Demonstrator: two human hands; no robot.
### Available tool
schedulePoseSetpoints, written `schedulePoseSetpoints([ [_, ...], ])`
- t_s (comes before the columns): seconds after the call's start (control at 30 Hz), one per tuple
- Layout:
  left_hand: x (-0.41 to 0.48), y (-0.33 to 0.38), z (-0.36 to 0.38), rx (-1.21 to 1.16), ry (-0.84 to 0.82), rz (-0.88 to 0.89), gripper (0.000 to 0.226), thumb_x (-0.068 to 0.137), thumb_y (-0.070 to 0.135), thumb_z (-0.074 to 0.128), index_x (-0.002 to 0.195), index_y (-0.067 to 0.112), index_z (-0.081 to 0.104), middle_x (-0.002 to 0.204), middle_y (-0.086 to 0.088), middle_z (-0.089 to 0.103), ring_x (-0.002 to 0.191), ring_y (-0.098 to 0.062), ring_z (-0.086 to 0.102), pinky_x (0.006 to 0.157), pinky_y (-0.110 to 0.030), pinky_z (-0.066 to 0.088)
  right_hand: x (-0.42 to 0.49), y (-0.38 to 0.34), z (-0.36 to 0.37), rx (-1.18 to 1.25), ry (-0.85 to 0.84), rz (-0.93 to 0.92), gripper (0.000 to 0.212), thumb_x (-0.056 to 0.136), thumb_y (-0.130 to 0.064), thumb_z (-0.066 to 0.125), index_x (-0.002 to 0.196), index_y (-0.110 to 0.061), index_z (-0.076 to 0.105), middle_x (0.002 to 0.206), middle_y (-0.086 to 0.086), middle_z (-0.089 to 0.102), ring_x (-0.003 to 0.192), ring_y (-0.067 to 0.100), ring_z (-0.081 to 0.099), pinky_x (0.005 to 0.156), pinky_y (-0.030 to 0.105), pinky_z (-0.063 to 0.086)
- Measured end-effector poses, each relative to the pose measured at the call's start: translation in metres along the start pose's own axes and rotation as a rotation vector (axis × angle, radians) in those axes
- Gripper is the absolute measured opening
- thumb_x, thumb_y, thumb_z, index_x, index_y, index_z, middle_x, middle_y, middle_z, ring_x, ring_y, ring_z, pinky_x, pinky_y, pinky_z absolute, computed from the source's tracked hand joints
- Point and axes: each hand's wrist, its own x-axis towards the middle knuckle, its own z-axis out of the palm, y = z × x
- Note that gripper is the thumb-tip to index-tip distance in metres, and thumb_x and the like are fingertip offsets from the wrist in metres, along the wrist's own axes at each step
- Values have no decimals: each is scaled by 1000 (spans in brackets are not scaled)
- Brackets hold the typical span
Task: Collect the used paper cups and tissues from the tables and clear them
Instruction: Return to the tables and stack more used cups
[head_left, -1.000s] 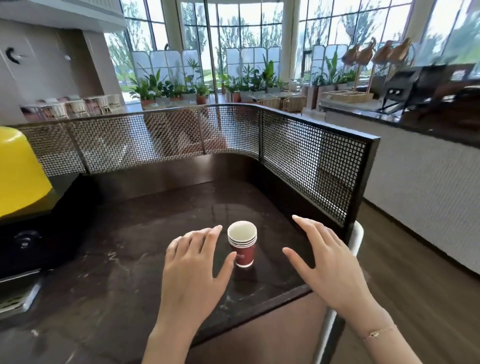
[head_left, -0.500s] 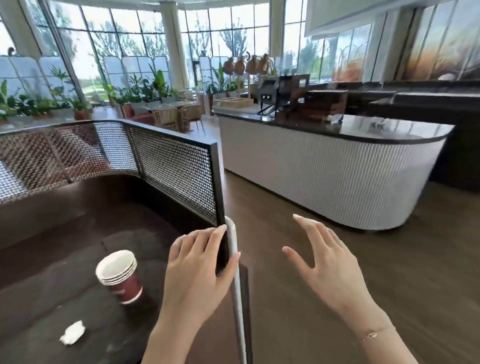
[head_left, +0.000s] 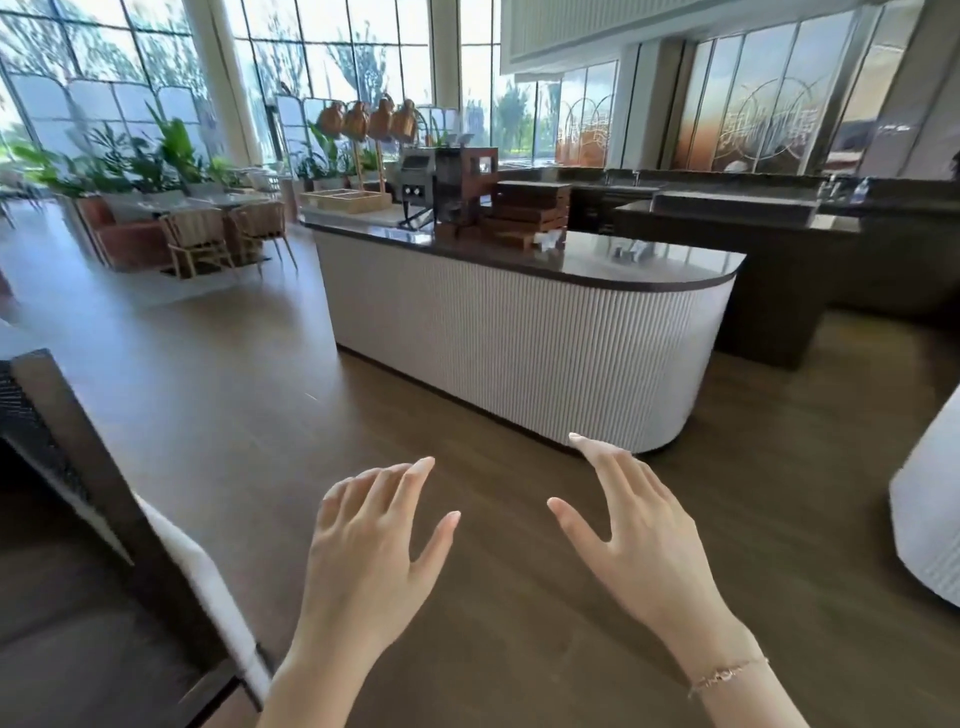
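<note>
Your left hand and right hand hung spread, empty, above the floor. Nothing collectable showed; you seemed mid-search. Next needed: locating litter.

Dining hall, placed from the long round-ended counter with ribbed white front and dark stone top.

On the counter, far end: open pale wooden box, four copper dome lamps above it; toward the near end, a dark metal machine, with stacked brown wooden trays just beside it. Left of the counter and farther back: woven cane chairs, leafy green potted plants behind them. Right of and behind the counter: low dark block counter. Before the counter: brown plank floor, with the left hand and right hand above it, side by side and apart. Well to the counter's left, nearest: dark-framed metal mesh partition. Well to its right: white ribbed rounded unit.
</note>
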Motion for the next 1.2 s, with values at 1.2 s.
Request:
schedulePoseSetpoints([
  [1.2,458,-330,290,309,72,-400,51,86,54,44,117,18,62,106,4,67,101,-23,63,93,-42,45,625,36,386,166,-205,-345,62,87,-59,39,142,-30,38,141,-12,45,132,12,41,108,31,34],
])
